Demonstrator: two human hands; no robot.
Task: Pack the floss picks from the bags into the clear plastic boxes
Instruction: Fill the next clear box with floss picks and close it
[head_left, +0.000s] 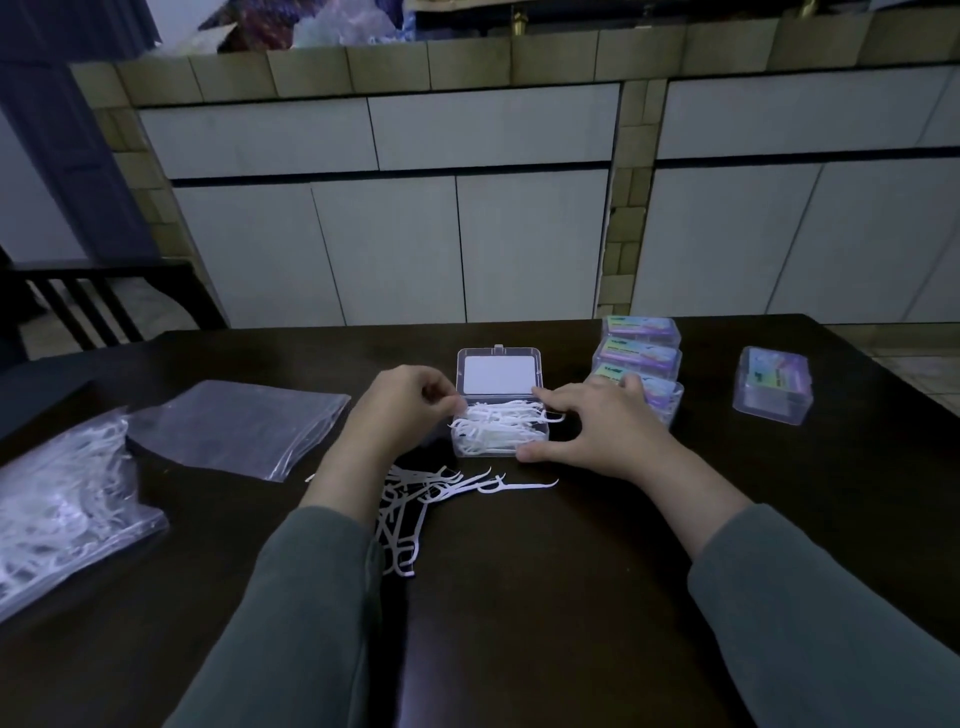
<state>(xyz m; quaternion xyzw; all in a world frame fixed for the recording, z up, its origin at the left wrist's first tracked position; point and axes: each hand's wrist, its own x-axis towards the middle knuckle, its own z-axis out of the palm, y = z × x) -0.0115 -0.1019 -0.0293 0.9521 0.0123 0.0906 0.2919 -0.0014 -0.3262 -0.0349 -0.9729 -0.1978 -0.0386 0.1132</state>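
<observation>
Between the hands sits the open clear box (500, 434), heaped with floss picks (498, 422): the left hand (402, 402) pinches picks at its left edge, the right hand (605, 428) spreads relaxed fingers against its right side, and loose picks (441, 486) lie just nearer the person.

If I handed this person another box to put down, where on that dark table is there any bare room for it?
Bare patches: between the stack of closed boxes and the lone closed box; the near table between the sleeves. Crowded: around the open box, both hands and loose floss picks; bags fill the left.
</observation>
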